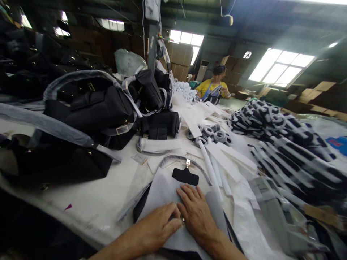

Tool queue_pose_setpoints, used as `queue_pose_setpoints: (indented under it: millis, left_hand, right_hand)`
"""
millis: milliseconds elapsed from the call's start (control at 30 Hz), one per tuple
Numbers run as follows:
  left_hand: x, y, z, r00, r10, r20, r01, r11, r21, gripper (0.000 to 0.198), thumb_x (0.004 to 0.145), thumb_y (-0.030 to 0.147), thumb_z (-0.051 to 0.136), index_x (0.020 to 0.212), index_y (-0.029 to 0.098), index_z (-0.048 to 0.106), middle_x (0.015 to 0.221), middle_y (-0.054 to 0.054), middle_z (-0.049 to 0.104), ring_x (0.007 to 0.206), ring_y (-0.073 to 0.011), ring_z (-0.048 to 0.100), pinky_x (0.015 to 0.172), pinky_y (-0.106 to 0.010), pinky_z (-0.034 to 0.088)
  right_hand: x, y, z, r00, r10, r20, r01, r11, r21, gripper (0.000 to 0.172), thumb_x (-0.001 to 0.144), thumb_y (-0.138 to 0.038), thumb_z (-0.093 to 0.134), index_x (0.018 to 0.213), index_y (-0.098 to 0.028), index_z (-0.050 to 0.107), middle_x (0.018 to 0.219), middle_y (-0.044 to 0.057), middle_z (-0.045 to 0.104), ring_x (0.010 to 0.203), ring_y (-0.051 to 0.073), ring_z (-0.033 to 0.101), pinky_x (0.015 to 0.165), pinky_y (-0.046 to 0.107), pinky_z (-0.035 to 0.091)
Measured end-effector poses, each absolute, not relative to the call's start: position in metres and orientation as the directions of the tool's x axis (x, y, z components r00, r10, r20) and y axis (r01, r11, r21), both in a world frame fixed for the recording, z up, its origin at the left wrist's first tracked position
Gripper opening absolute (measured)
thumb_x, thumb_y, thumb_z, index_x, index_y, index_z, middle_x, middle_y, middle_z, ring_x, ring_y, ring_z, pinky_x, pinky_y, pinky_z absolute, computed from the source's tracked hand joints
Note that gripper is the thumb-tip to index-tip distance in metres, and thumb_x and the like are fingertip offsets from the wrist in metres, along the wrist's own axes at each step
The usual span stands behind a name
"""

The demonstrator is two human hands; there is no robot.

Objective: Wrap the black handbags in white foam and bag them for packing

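Left grip curled, hold unclear | right grip spread | 1 black tab | 1 handle

You're working in bag workshop, factory-type hall. Black bags sitting heaped on white worktable before you; wrapped black-and-white pieces lying piled at your right. Co-worker in yellow working farther back. Cardboard boxes standing stacked in background; big paned windows letting daylight into dim hall.
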State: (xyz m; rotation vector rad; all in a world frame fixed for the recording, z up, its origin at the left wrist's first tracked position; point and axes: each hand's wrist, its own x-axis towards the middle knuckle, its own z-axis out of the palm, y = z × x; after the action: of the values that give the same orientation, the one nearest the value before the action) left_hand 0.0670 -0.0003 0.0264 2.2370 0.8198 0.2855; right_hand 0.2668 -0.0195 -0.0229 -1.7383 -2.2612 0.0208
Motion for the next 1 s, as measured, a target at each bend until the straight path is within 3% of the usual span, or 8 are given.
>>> queue_pose_setpoints:
  millis: [100, 233, 433, 567, 633, 733, 867, 1000]
  left_hand:
    - [0.086, 0.0, 0.045, 0.783, 0.61, -0.125, 0.576, -0.634, 0.516, 0.012, 0.096, 0.023, 0.051, 0.103, 0.019, 0.06, 0.099, -0.004, 0.071, 0.089, -0.0215, 0.068, 0.078, -0.03, 0.051]
    - [0.114, -0.002, 0.02, 0.767, 0.641, 0.028, 0.618, -0.75, 0.235, 0.02, 0.098, 0.026, 0.052, 0.113, 0.015, 0.058, 0.108, -0.013, 0.067, 0.096, -0.0297, 0.065, 0.082, -0.042, 0.051]
    - [0.109, -0.001, -0.011, 0.766, 0.601, 0.227, 0.528, -0.79, 0.311, 0.052, 0.079, 0.048, 0.077, 0.116, 0.018, 0.054, 0.11, -0.006, 0.064, 0.104, -0.0272, 0.06, 0.098, -0.045, 0.046]
    - [0.105, 0.003, -0.013, 0.774, 0.579, 0.258, 0.506, -0.81, 0.297, 0.052, 0.078, 0.057, 0.075, 0.109, 0.019, 0.058, 0.115, -0.007, 0.064, 0.115, -0.0286, 0.057, 0.107, -0.047, 0.04]
    - [0.105, 0.005, -0.014, 0.779, 0.555, 0.291, 0.485, -0.828, 0.282, 0.054, 0.08, 0.062, 0.069, 0.111, 0.02, 0.059, 0.128, -0.008, 0.06, 0.128, -0.0301, 0.05, 0.115, -0.049, 0.032]
    - [0.105, 0.007, -0.019, 0.772, 0.557, 0.307, 0.484, -0.828, 0.285, 0.057, 0.082, 0.067, 0.063, 0.114, 0.02, 0.059, 0.136, -0.009, 0.057, 0.135, -0.031, 0.045, 0.118, -0.052, 0.027]
    - [0.105, 0.005, -0.027, 0.709, 0.61, 0.354, 0.522, -0.792, 0.318, 0.079, 0.077, 0.072, 0.064, 0.128, 0.013, 0.053, 0.137, -0.014, 0.057, 0.136, -0.031, 0.046, 0.119, -0.049, 0.028]
    - [0.106, 0.007, -0.035, 0.608, 0.667, 0.43, 0.572, -0.744, 0.346, 0.09, 0.073, 0.079, 0.063, 0.131, 0.01, 0.051, 0.141, -0.018, 0.054, 0.139, -0.0377, 0.04, 0.117, -0.056, 0.03]
  right_hand:
    - [0.266, -0.021, -0.021, -0.235, 0.961, 0.146, 0.948, 0.26, -0.185, 0.048, 0.091, -0.021, 0.054, 0.138, -0.027, 0.055, 0.145, 0.004, 0.054, 0.136, 0.03, 0.045, 0.117, 0.055, 0.026]
    - [0.27, -0.023, -0.023, -0.207, 0.971, 0.122, 0.94, 0.232, -0.25, 0.05, 0.087, -0.021, 0.055, 0.137, -0.025, 0.058, 0.143, 0.006, 0.056, 0.136, 0.03, 0.045, 0.117, 0.053, 0.027]
    - [0.282, -0.02, -0.038, -0.156, 0.959, 0.236, 0.847, 0.253, -0.467, 0.044, 0.087, -0.014, 0.044, 0.126, -0.018, 0.065, 0.133, 0.011, 0.063, 0.128, 0.026, 0.053, 0.114, 0.048, 0.035]
    - [0.293, 0.003, -0.013, 0.014, 0.998, 0.064, 0.761, 0.031, -0.648, 0.037, 0.088, -0.02, 0.046, 0.117, -0.018, 0.069, 0.119, 0.01, 0.071, 0.112, 0.022, 0.065, 0.101, 0.037, 0.049]
    - [0.297, 0.018, 0.009, 0.007, 0.999, -0.053, 0.781, -0.039, -0.623, 0.033, 0.086, -0.021, 0.051, 0.111, -0.019, 0.072, 0.111, 0.007, 0.074, 0.103, 0.021, 0.068, 0.094, 0.032, 0.051]
    - [0.294, 0.034, 0.034, -0.093, 0.988, -0.127, 0.883, 0.023, -0.468, 0.027, 0.082, -0.017, 0.056, 0.102, -0.02, 0.074, 0.101, 0.005, 0.076, 0.095, 0.019, 0.07, 0.084, 0.027, 0.05]
    - [0.279, 0.033, 0.033, -0.136, 0.982, -0.131, 0.939, 0.085, -0.334, 0.022, 0.085, -0.016, 0.053, 0.09, -0.02, 0.075, 0.09, 0.006, 0.075, 0.087, 0.02, 0.069, 0.078, 0.027, 0.047]
    - [0.265, 0.019, 0.014, -0.127, 0.989, -0.077, 0.968, 0.107, -0.228, 0.029, 0.096, -0.019, 0.044, 0.083, -0.018, 0.071, 0.09, 0.009, 0.07, 0.088, 0.023, 0.063, 0.082, 0.033, 0.044]
